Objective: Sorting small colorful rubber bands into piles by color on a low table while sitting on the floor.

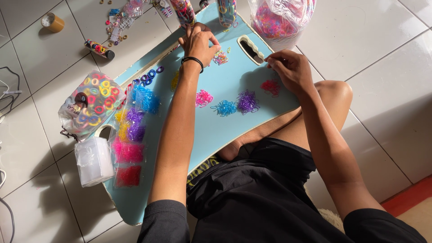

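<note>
I'm sitting on a home floor of glossy white tiles [382, 81], a light blue lap board [216, 130] across my knees as worktop, bags of coloured elastic bands [90, 104] and a tape roll [53, 22] lying loose around me.

Beyond the left hand [198, 42], two tubes [183, 10] and a bag of bands [281, 15] are cut off by the top edge. What the left hand's fingers grip is hidden beneath them. The right hand [290, 69] pinches something too small to tell.
</note>
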